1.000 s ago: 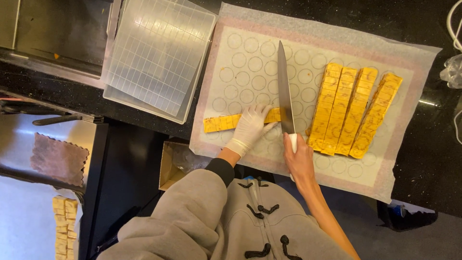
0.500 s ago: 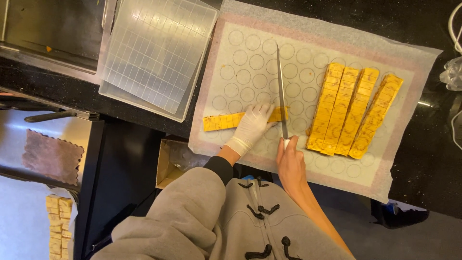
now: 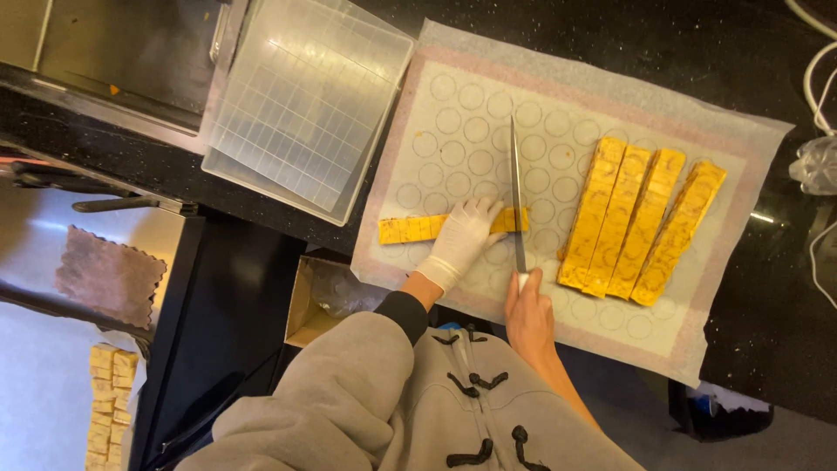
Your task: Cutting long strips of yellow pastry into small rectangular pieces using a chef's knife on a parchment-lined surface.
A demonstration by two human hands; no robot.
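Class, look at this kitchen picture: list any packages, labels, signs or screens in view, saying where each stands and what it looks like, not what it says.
Cardboard box: below the counter edge, left of the gloved left hand; open, brown, with crumpled clear plastic inside.
Plastic container: upper left on the counter; clear, rectangular, with a grid pattern.
No labels, signs or screens show.

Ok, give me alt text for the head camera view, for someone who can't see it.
A gloved left hand steadies a yellow cake strip on a circle-printed baking mat while the bare right hand presses a long knife across it. Four more yellow strips lie to the right; a clear gridded tray sits on the left.
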